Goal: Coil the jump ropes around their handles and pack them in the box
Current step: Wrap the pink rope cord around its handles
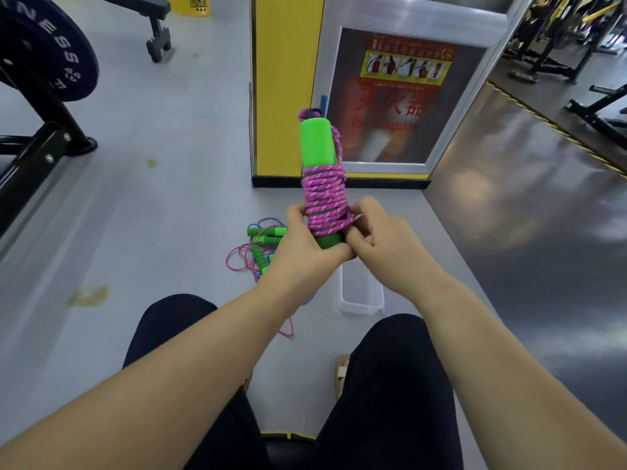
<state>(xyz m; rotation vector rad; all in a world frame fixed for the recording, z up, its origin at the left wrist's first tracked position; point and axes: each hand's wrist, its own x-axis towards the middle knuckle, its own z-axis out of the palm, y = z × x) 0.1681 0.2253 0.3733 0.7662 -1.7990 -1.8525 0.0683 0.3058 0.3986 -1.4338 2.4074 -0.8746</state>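
Jump rope (324, 198) coiled upright | left hand (305, 247) grips handles (317, 144) | right hand (381, 239) pinches rope

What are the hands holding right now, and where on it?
Both hold the green foam handles wound with pink braided rope, upright. The left hand grips the bundle's lower end; the right hand pinches at the lowest coils.

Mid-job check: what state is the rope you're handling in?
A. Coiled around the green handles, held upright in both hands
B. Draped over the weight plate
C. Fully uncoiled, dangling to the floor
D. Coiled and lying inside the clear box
A: the magenta rope is wound round the upright green handles, which the left hand and right hand hold at the lower end, above the clear box on the floor.
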